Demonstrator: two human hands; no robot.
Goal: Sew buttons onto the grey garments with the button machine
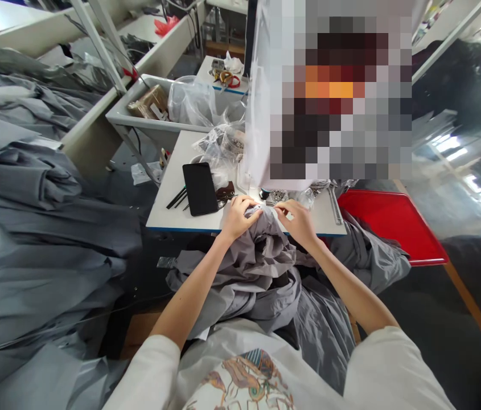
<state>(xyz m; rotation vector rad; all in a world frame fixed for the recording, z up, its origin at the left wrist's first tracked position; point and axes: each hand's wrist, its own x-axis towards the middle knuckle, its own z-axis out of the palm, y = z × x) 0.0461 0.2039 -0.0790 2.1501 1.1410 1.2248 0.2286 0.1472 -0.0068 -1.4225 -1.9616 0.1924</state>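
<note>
Grey fabric (261,256) is bunched over the front edge of a white table (163,213) and spills down across my lap. My left hand (240,217) grips the top of this fabric, with thumb and fingers closed on it. At the fabric's right side, my right hand (295,219) has thumb and forefinger pinched together near the cloth's edge; what lies between those fingertips is too small to make out. Just beyond both hands, small metal pieces (278,195) lie in a heap by the base of a white machine (259,142).
A black phone or tablet (200,189) lies left of my hands, beside dark pen-like tools (177,196). Clear plastic bags (218,149) sit behind it. A red tray (394,228) stands at the right. Piles of grey fabric (39,267) fill the left side.
</note>
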